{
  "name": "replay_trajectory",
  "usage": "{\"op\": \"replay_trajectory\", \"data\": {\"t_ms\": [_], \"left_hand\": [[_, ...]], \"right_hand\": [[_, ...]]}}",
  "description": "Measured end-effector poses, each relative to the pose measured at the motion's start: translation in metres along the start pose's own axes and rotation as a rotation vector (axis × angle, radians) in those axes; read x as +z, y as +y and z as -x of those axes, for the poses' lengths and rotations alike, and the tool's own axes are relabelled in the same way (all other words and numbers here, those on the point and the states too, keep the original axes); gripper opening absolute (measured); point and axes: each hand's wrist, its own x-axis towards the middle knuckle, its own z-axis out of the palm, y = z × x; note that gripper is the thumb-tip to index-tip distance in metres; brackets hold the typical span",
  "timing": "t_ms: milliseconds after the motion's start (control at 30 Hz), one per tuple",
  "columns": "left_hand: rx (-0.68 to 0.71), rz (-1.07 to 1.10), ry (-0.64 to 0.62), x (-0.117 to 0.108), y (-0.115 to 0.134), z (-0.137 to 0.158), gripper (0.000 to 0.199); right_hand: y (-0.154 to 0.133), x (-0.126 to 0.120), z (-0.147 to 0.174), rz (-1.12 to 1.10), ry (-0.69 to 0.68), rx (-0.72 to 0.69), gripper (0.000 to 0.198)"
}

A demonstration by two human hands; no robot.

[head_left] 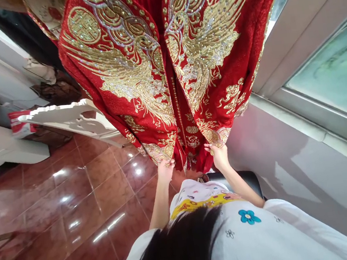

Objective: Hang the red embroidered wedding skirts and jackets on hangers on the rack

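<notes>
A red jacket with gold and silver embroidery and sparkling beads hangs upright before me, its front parted. Winged bird figures spread over both front panels. My left hand is closed on the lower front corner of the left panel. Pinched in my right hand is the matching hem corner on the right side. Between the panels shows a red embroidered skirt with a beaded line down it. What holds the jacket up is outside the view.
On the left stands a white carved piece of furniture over a glossy red-brown tile floor. At right are a metal-framed window and a pale wall. A dark seat sits by my right forearm.
</notes>
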Motion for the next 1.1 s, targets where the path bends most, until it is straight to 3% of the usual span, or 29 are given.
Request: {"op": "replay_trajectory", "data": {"t_ms": [167, 300, 400, 533, 667, 800, 1100], "left_hand": [[0.013, 0.020, -0.072, 0.011, 0.009, 0.011, 0.027], [0.047, 0.004, -0.033, 0.019, 0.001, 0.017, 0.040], [0.044, -0.012, -0.002, 0.026, -0.009, 0.020, 0.028], [-0.022, -0.029, -0.059, 0.039, -0.022, 0.026, 0.003], [-0.089, -0.031, -0.119, 0.060, -0.031, 0.035, 0.006], [-0.084, -0.002, -0.146, 0.079, -0.038, 0.044, 0.008], [0.038, 0.032, -0.024, 0.091, -0.043, 0.045, 0.022]], "right_hand": [[-0.009, -0.006, 0.003, 0.044, -0.028, 0.032, 0.039], [-0.010, -0.003, 0.003, 0.099, -0.025, 0.067, 0.045], [-0.009, 0.004, 0.006, 0.020, -0.055, 0.125, 0.050], [-0.010, 0.019, 0.020, -0.069, -0.147, 0.202, 0.043], [-0.011, 0.034, 0.034, -0.149, -0.196, 0.239, 0.040], [-0.010, 0.043, 0.042, -0.215, -0.207, 0.236, 0.051], [-0.020, 0.044, 0.044, -0.247, -0.122, 0.299, 0.041]]}}
